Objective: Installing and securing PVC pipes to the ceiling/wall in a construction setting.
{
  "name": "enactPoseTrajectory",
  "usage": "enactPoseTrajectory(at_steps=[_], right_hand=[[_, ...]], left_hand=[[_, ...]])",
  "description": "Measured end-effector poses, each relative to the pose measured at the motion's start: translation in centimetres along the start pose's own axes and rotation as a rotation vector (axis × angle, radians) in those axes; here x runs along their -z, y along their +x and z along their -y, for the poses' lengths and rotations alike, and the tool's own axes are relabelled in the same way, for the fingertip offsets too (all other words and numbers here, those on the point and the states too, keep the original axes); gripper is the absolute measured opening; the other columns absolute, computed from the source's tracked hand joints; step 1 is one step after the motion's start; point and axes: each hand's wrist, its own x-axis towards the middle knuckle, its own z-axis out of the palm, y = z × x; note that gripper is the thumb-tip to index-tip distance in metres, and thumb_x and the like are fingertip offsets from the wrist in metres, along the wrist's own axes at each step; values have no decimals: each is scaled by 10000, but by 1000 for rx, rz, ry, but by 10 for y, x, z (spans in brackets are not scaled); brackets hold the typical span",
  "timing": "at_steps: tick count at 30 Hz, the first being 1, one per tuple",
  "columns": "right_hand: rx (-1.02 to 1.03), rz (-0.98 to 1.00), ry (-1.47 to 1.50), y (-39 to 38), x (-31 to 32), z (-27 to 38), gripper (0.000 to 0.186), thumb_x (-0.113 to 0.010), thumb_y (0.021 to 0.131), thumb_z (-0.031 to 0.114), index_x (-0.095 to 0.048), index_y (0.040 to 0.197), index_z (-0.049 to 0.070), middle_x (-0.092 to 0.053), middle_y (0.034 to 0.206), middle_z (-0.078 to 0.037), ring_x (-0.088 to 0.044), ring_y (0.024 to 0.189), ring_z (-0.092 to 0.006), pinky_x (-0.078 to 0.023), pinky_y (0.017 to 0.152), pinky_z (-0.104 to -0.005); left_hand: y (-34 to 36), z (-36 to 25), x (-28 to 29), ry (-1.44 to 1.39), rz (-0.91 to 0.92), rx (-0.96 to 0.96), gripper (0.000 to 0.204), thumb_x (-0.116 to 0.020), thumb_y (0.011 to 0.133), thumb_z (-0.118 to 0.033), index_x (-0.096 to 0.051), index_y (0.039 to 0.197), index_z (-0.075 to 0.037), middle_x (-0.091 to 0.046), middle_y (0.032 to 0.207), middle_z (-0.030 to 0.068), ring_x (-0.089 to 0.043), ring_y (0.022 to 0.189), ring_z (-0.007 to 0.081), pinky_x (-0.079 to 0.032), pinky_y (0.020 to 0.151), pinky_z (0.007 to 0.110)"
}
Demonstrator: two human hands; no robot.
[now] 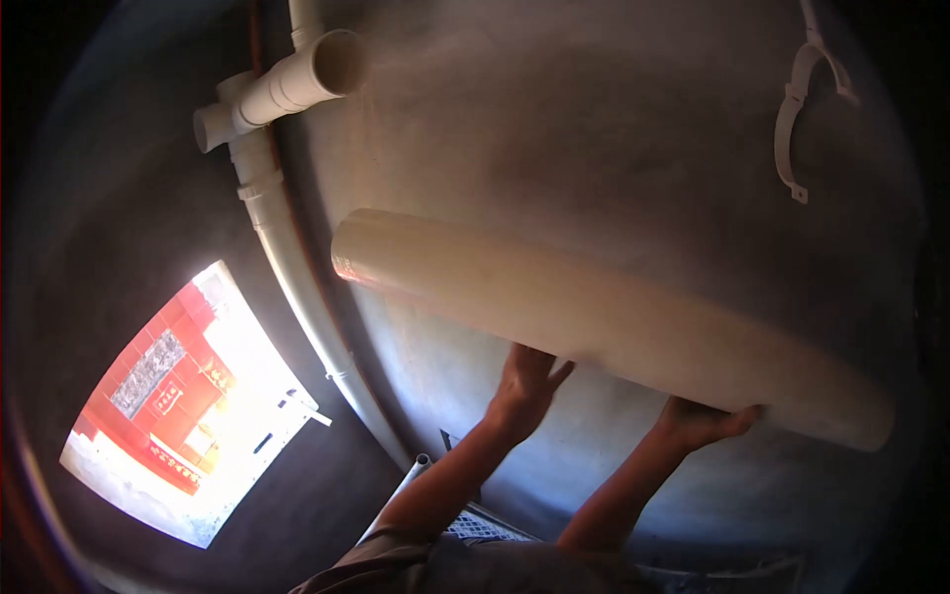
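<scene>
A long, thick white plastic pipe (594, 307) slants across the middle of the view, its left end higher than its right. From below, my left hand (526, 388) holds it near the middle, thumb showing and fingers hidden behind the pipe. Further right, my right hand (698, 424) supports the underside close to the lower end, with its thumb along the lower edge and the other fingers out of sight. Up and left of the pipe's left end is a branched pipe fitting (287, 89), its round mouth facing right. The two are apart.
A vertical drainpipe (287, 257) runs down the wall corner below the fitting. An open, curved pipe clamp (789, 124) hangs at upper right. Bright light enters through a window opening (188, 406) at left. Below my arms are a metal rail (401, 495) and a mesh platform (480, 525).
</scene>
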Motion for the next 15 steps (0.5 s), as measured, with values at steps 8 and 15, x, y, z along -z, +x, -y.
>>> enactPoseTrajectory(at_steps=[8,15], right_hand=[[-335,615,75,59,57,38,625,-527,929,499,-436,1382,78,-525,1335,-96,-511,1203,-253,-421,1000,-446],[495,-131,-622,168,-2,201,680,-465,942,549,-406,1393,44,-485,1370,-166,-467,1257,-284,-362,1053,-403]], left_hand=[[48,-15,-53,-596,-95,-369,689,-640,815,-590,-459,1324,-161,-506,1310,36,-449,1225,250,-341,1050,468],[63,-42,-102,-590,35,-417,669,-634,822,-574,-477,1306,-140,-518,1293,36,-474,1206,257,-390,1012,471]])
